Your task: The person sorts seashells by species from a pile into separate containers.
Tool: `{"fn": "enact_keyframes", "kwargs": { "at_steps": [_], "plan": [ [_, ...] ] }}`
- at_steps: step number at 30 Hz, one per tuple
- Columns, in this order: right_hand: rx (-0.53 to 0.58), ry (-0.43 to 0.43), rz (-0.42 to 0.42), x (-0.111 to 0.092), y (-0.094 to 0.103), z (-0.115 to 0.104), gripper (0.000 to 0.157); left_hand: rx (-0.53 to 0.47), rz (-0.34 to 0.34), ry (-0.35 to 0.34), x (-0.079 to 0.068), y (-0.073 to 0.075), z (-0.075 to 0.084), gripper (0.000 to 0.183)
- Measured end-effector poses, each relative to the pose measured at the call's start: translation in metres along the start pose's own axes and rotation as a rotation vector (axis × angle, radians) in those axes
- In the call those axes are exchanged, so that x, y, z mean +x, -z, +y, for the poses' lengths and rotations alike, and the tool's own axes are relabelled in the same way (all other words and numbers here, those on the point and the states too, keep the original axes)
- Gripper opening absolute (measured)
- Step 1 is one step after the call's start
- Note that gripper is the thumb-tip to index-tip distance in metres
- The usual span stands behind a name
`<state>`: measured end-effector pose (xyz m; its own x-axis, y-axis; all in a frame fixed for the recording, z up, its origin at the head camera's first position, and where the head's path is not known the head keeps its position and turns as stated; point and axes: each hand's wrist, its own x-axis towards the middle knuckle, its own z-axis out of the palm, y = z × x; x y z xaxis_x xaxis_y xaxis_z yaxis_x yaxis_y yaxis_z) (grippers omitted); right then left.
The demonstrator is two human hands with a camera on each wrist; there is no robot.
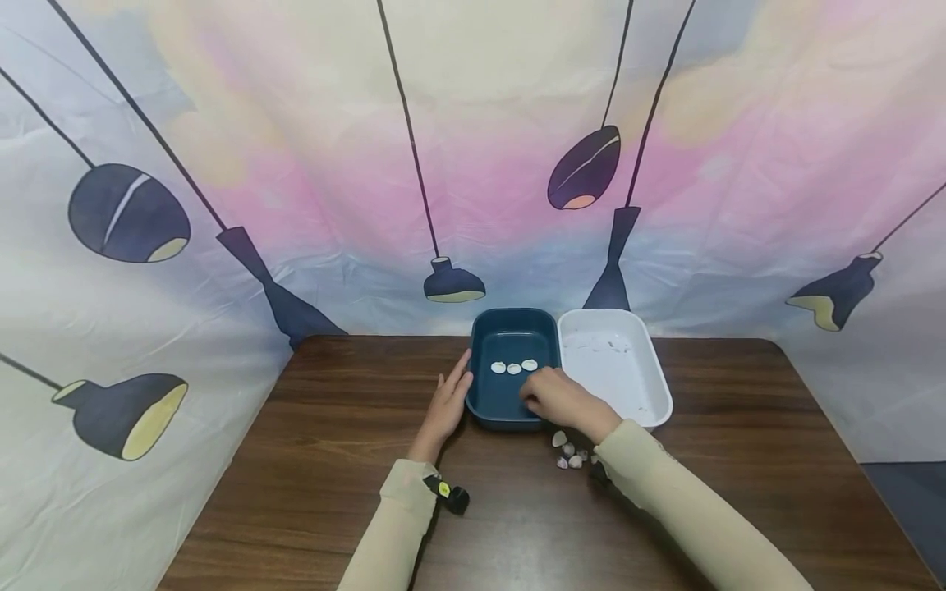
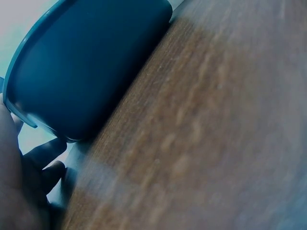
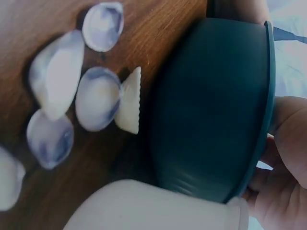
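Observation:
Three pale shells (image 1: 514, 368) lie in a row inside the dark teal tray (image 1: 510, 417). My left hand (image 1: 447, 405) rests along the tray's left side with its fingers extended; in the left wrist view its fingertips are at the tray's outer wall (image 2: 72, 62). Over the right front part of the same tray is my right hand (image 1: 565, 400), reaching in below the row with bent fingers. Its fingertips are hidden, and I cannot tell whether they hold a shell. In the right wrist view the palm (image 3: 288, 143) is beyond the teal rim.
A white tray (image 1: 662, 386) stands against the teal one on its right, with small dark bits on its bottom. Several loose shells (image 1: 569, 451) are on the brown wooden table (image 1: 332, 443) in front of the trays. A painted cloth (image 1: 473, 164) hangs behind the table.

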<state>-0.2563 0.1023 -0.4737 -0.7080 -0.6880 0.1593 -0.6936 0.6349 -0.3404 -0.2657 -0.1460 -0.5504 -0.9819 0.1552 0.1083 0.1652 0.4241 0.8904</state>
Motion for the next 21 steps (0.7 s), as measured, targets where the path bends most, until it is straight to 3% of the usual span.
{"fn": "enact_keyframes", "kwargs": {
  "at_steps": [10, 21],
  "plan": [
    [0.083, -0.026, -0.086, 0.02, -0.014, 0.004, 0.01, 0.012, 0.005, 0.008, 0.0, 0.001, -0.002, 0.057],
    [0.041, -0.039, -0.099, 0.033, -0.023, -0.001, 0.008, -0.009, 0.01, -0.038, 0.002, 0.0, 0.0, 0.055]
  ]
}}
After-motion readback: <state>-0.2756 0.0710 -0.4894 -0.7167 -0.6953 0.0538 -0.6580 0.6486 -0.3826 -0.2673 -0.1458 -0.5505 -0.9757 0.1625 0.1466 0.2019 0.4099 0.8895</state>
